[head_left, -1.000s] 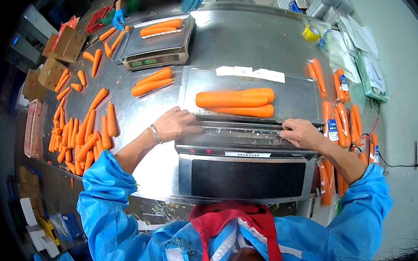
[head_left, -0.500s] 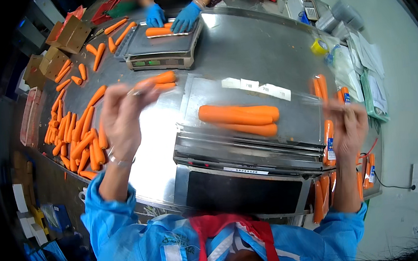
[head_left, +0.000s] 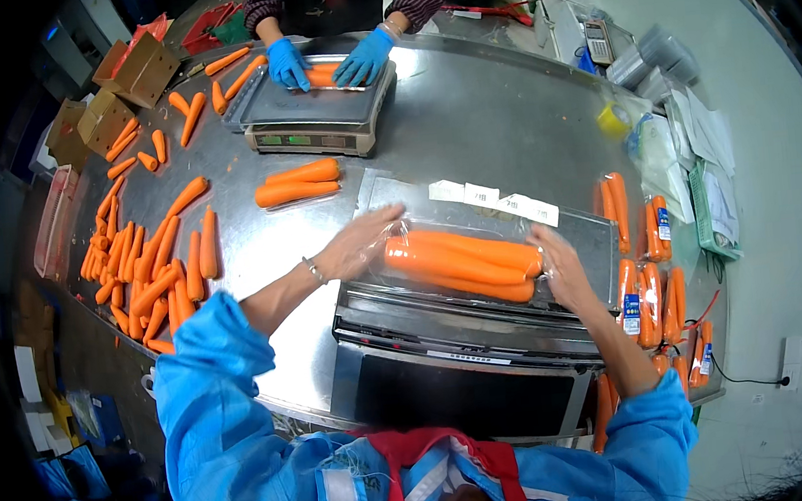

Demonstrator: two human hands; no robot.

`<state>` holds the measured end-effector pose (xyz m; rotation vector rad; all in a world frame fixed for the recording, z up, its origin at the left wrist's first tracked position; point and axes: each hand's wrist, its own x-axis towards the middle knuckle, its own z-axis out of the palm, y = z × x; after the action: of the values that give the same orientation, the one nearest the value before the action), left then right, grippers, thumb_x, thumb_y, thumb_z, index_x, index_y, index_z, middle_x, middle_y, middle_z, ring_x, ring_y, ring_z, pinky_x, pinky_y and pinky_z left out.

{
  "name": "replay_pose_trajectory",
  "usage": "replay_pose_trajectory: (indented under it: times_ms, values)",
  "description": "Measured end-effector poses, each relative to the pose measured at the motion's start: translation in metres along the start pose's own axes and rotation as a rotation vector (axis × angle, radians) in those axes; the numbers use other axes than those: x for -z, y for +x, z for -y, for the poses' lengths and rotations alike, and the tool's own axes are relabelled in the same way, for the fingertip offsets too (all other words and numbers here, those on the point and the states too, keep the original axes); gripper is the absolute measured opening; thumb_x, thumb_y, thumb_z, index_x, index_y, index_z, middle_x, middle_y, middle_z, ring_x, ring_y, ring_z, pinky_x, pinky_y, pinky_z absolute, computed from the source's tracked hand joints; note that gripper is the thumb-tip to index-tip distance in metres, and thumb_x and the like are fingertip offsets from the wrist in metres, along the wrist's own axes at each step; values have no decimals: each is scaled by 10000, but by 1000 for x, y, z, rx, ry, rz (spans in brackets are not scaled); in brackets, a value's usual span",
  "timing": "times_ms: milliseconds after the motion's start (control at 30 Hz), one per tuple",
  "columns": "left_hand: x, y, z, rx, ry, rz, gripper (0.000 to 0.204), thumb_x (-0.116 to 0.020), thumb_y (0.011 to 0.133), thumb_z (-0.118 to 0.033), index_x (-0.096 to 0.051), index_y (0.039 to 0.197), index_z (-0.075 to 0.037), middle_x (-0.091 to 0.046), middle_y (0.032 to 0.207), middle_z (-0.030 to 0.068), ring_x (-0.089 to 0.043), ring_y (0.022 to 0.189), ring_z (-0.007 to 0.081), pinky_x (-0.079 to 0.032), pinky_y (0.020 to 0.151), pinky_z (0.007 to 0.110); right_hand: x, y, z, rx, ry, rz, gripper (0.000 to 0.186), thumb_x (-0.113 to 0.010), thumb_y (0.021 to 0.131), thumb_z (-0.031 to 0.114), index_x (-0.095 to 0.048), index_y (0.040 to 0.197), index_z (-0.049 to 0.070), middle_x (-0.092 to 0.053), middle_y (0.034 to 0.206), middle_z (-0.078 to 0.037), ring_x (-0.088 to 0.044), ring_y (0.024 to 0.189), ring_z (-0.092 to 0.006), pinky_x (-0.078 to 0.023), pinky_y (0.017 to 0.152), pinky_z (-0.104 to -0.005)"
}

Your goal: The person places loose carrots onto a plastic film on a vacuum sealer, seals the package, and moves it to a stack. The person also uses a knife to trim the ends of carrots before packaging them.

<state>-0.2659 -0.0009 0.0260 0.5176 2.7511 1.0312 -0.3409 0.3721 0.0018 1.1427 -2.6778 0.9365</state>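
My left hand (head_left: 357,240) and my right hand (head_left: 560,265) hold clear plastic film (head_left: 399,231) at either end of three large carrots (head_left: 464,259), which lie side by side under it on the metal top (head_left: 591,243) of a wrapping machine (head_left: 451,389). My fingertips are slightly blurred. Paper labels (head_left: 482,196) lie along the back of this top. To the upper left, two wrapped carrots (head_left: 300,181) rest on the steel table (head_left: 483,100).
Loose carrots (head_left: 145,273) heap at the left, near cardboard boxes (head_left: 124,79). A co-worker's blue-gloved hands (head_left: 360,58) press carrots on a scale (head_left: 308,115) at the back. Packed carrots (head_left: 653,300), yellow tape (head_left: 613,118) and papers (head_left: 696,129) line the right, beside a wall.
My hands left the machine's front bar, rose apart with film, and now lower it over the carrots. The co-worker's hands moved down onto the scale.
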Motion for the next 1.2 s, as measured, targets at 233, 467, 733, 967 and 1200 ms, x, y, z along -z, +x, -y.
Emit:
replay_pose_trajectory:
  times_ms: [233, 467, 733, 967, 1200]
  values:
    - [-56, -148, -71, 660, -1294, -10, 343, -459, 940, -347, -538, 1050, -32, -612, 909, 66, -614, 725, 139, -556, 655, 282, 37, -110, 123, -794, 747, 234, 393, -392, 958, 271, -611, 878, -45, -615, 790, -92, -544, 687, -146, -439, 645, -276]
    - [-141, -214, -50, 912, -1543, -133, 332, -392, 904, -218, -530, 1065, 38, -626, 985, 142, -642, 827, 252, -548, 738, 367, -38, -200, 125, -1211, 1387, 14, 342, -371, 941, 242, -577, 991, -26, -635, 891, -126, -615, 743, -188, -512, 654, -307]
    - [-158, -197, -68, 659, -833, -430, 324, -435, 963, -277, -558, 836, -6, -569, 703, 45, -550, 619, 130, -461, 571, 261, -58, -205, 176, -1022, 561, -331, 195, -502, 909, 137, -578, 826, -23, -550, 665, -75, -486, 611, -108, -384, 561, -256]
    - [-160, -168, -69, 282, -247, -393, 288, -522, 916, -167, -493, 673, -15, -510, 537, 99, -514, 463, 221, -389, 445, 338, -84, -277, 205, -1219, 925, -918, 273, -481, 926, 141, -478, 659, 87, -462, 601, 40, -375, 482, -30, -288, 418, -191]
    - [-164, -105, -82, 24, 114, -118, 307, -549, 899, -234, -541, 676, -22, -540, 546, 157, -528, 469, 320, -394, 450, 386, -119, -280, 211, -1316, 1760, -869, 186, -542, 893, 180, -593, 1035, 72, -611, 968, -57, -579, 841, -170, -468, 752, -291]
